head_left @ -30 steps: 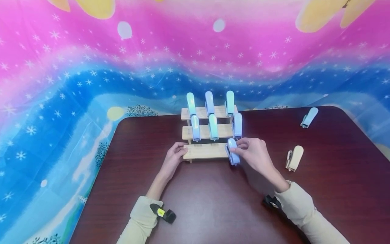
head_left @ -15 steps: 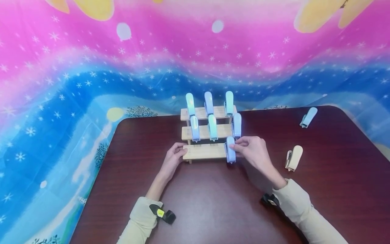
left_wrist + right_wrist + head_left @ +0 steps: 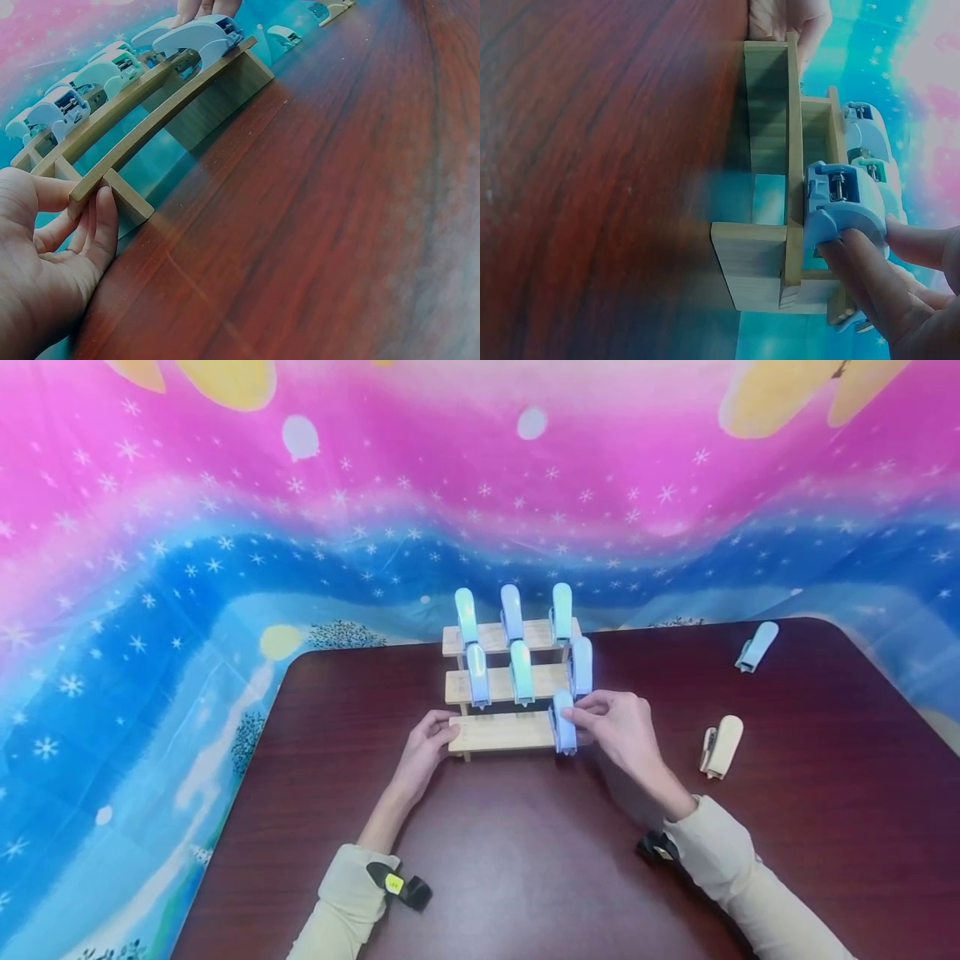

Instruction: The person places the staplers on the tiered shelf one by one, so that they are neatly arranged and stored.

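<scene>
My left hand (image 3: 422,750) pinches the left end of the front step of a three-step wooden display stand (image 3: 498,732). In my right hand (image 3: 624,728), thumb and fingers hold a periwinkle-blue hole punch (image 3: 563,724) at the right end of that step. The right wrist view shows its metal pin (image 3: 838,186) facing the near side, and its underside on or just over the board. Behind it, a lavender punch (image 3: 478,677), a mint punch (image 3: 522,673) and another lavender punch (image 3: 581,667) stand on the middle step. More mint and lavender punches (image 3: 512,613) line the top step.
To the right on the dark red table (image 3: 495,860) lie a cream hole punch (image 3: 723,747) and, farther back, a light blue hole punch (image 3: 757,647). A patterned pink and blue cloth (image 3: 420,485) hangs behind the table.
My right hand has moved the periwinkle punch slightly back and left, from the step's front corner further onto the board, and it looks straighter. My left hand keeps its grip on the stand.
</scene>
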### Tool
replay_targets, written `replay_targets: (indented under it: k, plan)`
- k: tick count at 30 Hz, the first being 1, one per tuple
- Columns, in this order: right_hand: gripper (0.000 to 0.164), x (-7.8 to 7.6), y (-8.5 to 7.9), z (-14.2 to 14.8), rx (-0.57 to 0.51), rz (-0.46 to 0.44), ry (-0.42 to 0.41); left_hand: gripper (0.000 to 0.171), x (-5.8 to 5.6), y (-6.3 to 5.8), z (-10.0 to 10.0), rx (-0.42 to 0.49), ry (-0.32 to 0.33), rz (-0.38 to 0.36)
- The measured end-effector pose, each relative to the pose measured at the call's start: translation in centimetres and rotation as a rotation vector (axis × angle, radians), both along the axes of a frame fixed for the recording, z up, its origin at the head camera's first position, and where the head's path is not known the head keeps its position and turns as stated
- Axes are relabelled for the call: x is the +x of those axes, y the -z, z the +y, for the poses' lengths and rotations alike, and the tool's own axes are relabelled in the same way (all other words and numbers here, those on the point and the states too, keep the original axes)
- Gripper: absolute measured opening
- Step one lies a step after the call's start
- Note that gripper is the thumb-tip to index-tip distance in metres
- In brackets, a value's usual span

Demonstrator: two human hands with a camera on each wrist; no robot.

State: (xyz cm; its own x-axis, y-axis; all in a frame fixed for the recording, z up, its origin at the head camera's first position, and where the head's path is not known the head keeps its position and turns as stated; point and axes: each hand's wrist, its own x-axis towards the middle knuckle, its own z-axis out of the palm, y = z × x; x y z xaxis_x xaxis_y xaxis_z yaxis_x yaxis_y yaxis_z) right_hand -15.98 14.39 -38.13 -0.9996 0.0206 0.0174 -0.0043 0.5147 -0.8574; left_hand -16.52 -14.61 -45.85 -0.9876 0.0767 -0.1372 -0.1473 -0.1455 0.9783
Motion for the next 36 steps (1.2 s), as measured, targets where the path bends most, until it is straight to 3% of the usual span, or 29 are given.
replay_targets:
  k: [7,11,16,18,22,30,36]
  plan:
    - [0.023,0.3,0.0,0.3,0.188,0.233,-0.032,0.03,0.1,0.1,0.1,0.0,-0.002,0.01]
    - [0.032,0.0,-0.9,2.3,0.198,0.31,-0.022,0.03,0.1,0.2,0.2,0.004,0.01,0.015]
    - [0.049,-1.2,-2.8,6.2,0.084,0.223,0.044,0.031,0.0,0.2,0.2,0.004,0.008,0.022]
    - [0.054,-1.8,-3.3,8.0,0.09,0.188,0.048,0.031,0.0,0.2,0.1,0.005,0.005,0.02]
    - [0.058,-3.5,-3.7,11.9,0.173,0.15,0.061,0.031,0.0,0.2,0.0,0.011,0.008,0.012]
    - [0.061,-6.2,-3.3,19.4,0.393,0.115,0.196,0.031,0.0,0.0,-0.2,0.01,0.009,0.012]
    - [0.078,-7.3,-3.1,23.3,0.358,-0.06,0.226,0.029,0.0,0.3,-0.1,0.007,0.004,0.013]
